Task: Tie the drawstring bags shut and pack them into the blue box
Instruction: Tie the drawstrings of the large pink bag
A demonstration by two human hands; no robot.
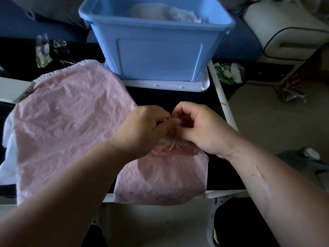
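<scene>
Near the middle of the dark desk (160,97), a person's left hand (142,129) and right hand (195,127) meet, fingers curled and pinching the gathered mouth of a small pink drawstring bag (160,180), with a larger pink bag (67,122) just to its left and the blue box (156,50) (pale bags (160,13) inside) at the far side.

Left hand (142,129), right hand (199,129) at gathered mouth of pink bag (160,180) (blue box (156,56) behind)
</scene>
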